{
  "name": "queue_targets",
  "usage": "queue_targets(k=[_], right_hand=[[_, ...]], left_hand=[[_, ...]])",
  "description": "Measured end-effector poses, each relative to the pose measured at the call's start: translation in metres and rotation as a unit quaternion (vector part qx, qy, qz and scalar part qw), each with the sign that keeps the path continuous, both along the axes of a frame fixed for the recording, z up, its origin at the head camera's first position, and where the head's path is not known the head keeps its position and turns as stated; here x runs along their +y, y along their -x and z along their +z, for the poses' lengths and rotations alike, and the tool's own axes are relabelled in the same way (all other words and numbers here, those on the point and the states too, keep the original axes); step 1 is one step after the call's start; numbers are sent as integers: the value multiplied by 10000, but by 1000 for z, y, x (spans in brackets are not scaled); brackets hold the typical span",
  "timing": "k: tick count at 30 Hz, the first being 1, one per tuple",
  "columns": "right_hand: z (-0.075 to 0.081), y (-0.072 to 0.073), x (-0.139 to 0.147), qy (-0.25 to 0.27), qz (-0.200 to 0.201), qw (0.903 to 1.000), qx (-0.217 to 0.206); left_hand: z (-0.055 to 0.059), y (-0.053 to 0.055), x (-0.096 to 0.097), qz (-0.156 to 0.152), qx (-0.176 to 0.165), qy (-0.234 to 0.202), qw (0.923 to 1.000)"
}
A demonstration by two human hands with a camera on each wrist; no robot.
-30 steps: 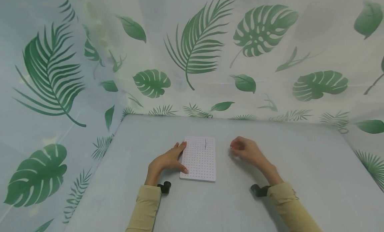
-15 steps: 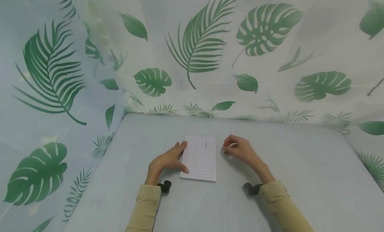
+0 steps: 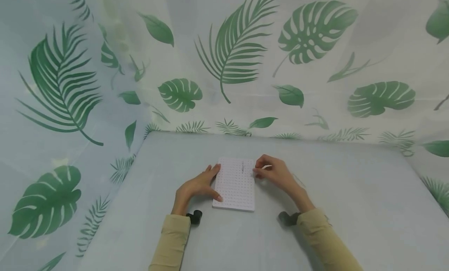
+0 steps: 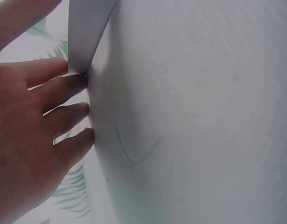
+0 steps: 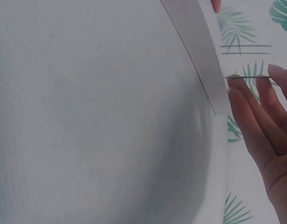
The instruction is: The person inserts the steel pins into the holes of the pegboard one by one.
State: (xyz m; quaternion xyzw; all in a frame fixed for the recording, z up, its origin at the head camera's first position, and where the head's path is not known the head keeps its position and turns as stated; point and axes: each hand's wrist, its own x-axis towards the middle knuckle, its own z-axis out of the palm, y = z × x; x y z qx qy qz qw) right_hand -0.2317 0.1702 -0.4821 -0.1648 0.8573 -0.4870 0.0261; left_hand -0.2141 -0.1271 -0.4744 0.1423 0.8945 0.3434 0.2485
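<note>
A white board [image 3: 233, 189] with a grid of small dark dots lies on the table. My left hand [image 3: 196, 185] rests along its left side, thumb on the lower left of the top and a fingertip at the upper left edge; the other fingers reach down to the table in the left wrist view. Two thin dark pins [image 3: 243, 168] stand up from the board's upper right. My right hand [image 3: 275, 173] is at the board's right edge. Between thumb and fingertips it pinches another thin dark pin [image 5: 248, 77], level with the standing ones in the right wrist view.
A pale grey cloth covers the table [image 3: 168, 158]. A thin curved thread or hair [image 4: 138, 161] lies on it near my left hand. Leaf-printed curtains [image 3: 238, 103] enclose the back and left. A small black camera [image 3: 196, 217] sits at each wrist.
My right hand has moved left, from well beside the board to its right edge, fingers pinched throughout. My left hand and the board keep their places; the head view has shifted slightly.
</note>
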Motion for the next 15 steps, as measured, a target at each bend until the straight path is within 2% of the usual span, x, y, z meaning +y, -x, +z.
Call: queue_targets(k=[9,15], right_hand=[[-2,2,-13,149,-205,9997,-2],[-5,3,-21,393,-148,9991,89]], left_hand=[[-2,1,1,-28,39,37,10000],[-1,2,1,42,-28,5,10000]])
